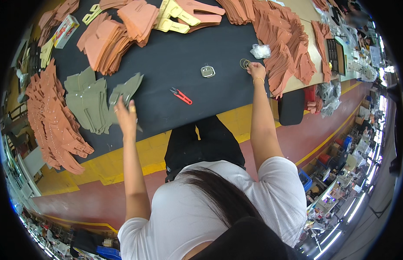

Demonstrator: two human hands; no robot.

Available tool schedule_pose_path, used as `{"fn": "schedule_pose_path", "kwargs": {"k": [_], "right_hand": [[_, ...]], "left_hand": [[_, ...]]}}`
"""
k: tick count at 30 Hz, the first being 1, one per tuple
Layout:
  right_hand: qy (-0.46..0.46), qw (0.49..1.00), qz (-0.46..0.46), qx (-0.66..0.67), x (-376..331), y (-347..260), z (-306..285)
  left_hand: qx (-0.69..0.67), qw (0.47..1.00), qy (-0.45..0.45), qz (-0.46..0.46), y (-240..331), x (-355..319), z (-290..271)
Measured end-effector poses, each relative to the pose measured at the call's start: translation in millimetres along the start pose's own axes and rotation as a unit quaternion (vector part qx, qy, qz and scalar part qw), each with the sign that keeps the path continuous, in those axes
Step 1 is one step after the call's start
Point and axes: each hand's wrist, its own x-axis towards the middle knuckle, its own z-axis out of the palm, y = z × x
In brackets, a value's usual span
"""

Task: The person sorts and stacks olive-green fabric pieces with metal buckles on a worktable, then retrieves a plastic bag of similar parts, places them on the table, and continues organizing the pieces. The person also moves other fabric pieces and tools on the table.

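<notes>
My left hand [126, 113] is closed on some grey-green cut pieces [128, 88], which are slightly blurred, above the table. Beside it, to the left, lies a fanned stack of the same grey-green pieces [85, 100]. At the right of the table my right hand [256, 72] pinches a few thin tan loops that look like rubber bands [244, 63]. Between the hands, red-handled thread snips [182, 96] lie on the dark table top [166, 71]. A small squarish shiny dish [207, 72] rests nearer my right hand.
Orange-brown cut pieces are stacked at the far left [101, 45], left edge [52, 117] and right [281, 41]. Yellow templates [173, 19] lie along the back. A crumpled clear plastic bag [260, 51] sits beyond my right hand. A black stool [291, 107] stands at the right.
</notes>
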Motion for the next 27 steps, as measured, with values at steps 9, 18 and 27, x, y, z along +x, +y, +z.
{"fn": "schedule_pose_path", "kwargs": {"k": [9,18,27], "right_hand": [[-0.028,0.933,-0.134,-0.334,25.6,-18.6,-7.9],[-0.172,0.924,-0.102,-0.327,41.1,-22.1,-7.8],[-0.088,0.949,-0.156,-0.259,22.5,-19.9,-12.7]], "left_hand": [[0.047,0.988,-0.142,0.038,87.8,-25.3,94.0],[0.108,0.988,-0.113,0.006,135.5,-40.8,160.4],[-0.01,0.991,-0.109,-0.076,139.9,-24.1,171.8]]}}
